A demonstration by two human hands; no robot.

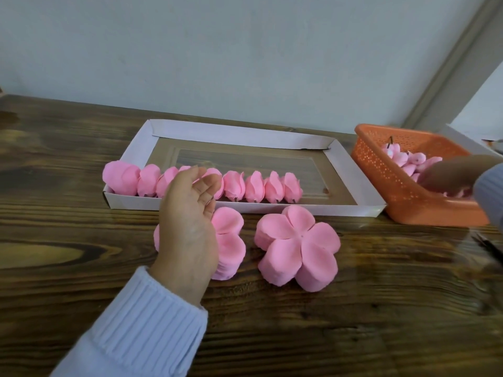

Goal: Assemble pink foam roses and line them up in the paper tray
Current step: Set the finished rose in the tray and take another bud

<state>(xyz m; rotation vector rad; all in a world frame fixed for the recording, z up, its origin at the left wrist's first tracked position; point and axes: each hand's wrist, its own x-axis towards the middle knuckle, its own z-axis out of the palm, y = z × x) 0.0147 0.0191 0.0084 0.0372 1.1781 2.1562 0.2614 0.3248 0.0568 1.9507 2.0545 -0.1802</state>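
Observation:
A white paper tray (351,172) lies on the wooden table with a row of several pink foam roses (255,186) along its near wall. In front of it sit two stacks of five-petal foam pieces: one (298,244) in full view, the other (230,240) partly hidden by my left hand (190,213). That hand hovers over the left stack, fingers relaxed, holding nothing. My right hand (449,175) reaches into the orange basket (394,183) among pink rose buds (402,159); motion blur hides its fingers.
The wall stands close behind the table's far edge. The orange basket touches the tray's right end. A white object (490,142) lies at the far right behind the basket. Bare wood spreads left of the tray and along the near side.

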